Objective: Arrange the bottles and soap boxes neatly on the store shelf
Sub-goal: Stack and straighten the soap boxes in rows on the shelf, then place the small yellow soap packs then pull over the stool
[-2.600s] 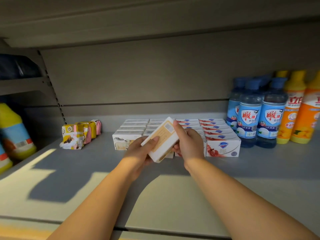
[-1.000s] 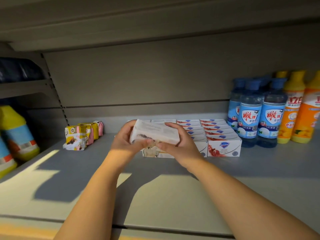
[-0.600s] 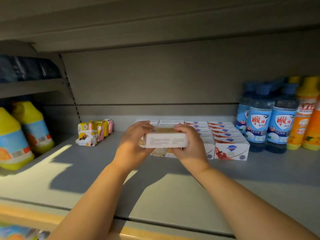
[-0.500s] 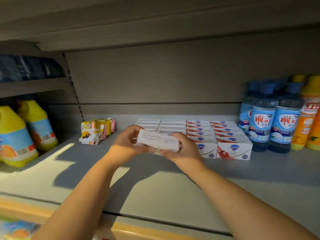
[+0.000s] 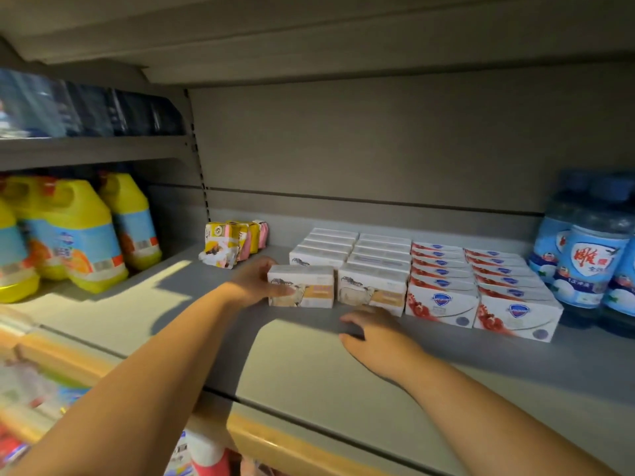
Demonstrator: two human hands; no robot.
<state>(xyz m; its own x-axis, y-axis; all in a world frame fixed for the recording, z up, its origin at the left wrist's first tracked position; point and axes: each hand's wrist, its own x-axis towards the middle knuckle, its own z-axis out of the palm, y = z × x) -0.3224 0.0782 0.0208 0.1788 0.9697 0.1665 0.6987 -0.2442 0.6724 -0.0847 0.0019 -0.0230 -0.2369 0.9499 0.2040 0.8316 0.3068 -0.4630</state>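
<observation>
Shelf point(image 5: 309, 372) front lies free; soap boxes point(image 5: 443, 290) and, seemingly, bottles point(image 5: 591, 266) block behind.

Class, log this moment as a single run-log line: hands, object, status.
left hand grips soap box | soap box on shelf, fronting left row | right hand open, empty, before second row

Both bare forearms reach forward from the lower edge of the view. The left hand point(image 5: 252, 283) is the farther out, wrist straight. Its thumb lies across the front of a soap box point(image 5: 309, 290) and its fingers point(image 5: 266, 263) curl round the box's left end, gripping it. The right hand point(image 5: 374, 333) lies nearer the body, right of and below those fingers, palm down. Its own fingers point(image 5: 348, 319) are loosely spread and hold nothing; blur hides whether they touch the shelf point(image 5: 309, 372).
</observation>
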